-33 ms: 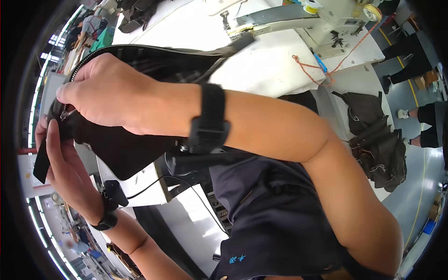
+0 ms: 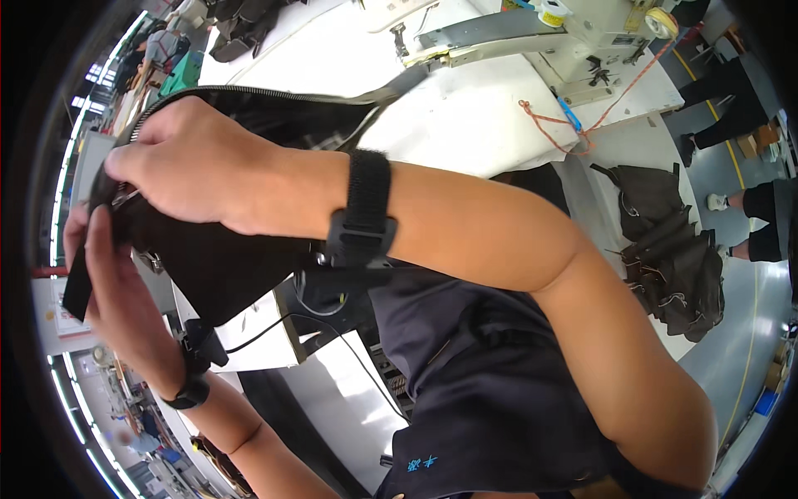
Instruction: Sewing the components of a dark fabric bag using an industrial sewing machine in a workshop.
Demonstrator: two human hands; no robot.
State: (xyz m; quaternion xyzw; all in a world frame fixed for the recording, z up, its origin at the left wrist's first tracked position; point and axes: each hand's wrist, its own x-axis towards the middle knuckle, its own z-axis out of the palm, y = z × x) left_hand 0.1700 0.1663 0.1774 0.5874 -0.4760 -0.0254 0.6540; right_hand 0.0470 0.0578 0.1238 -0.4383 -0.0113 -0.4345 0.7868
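Observation:
My right hand [image 2: 187,162] is closed on the zippered edge of a black fabric piece [image 2: 212,274] at the left, its thumb and fingertips pressed on it. Just below it, my left hand [image 2: 116,291] has its fingers curled round the same piece near a narrow dark flap [image 2: 78,284]. The long zipper [image 2: 224,90] arches behind my right hand toward a strip lying over the white worktable. Some of the piece is hidden by my right hand and forearm, and my left fingertips are blurred.
A sewing machine [image 2: 582,54] with orange cord [image 2: 540,115] stands on the white table [image 2: 440,121]. Dark bags [image 2: 665,258] lie at right, more [image 2: 241,25] at top. People's legs [image 2: 715,121] show beside the right aisle. A black cable [image 2: 332,324] crosses below the piece.
My right hand and forearm have shifted slightly left. The zipper's upper edge and the strip's far end have dropped a little down and left, while the hands keep their hold.

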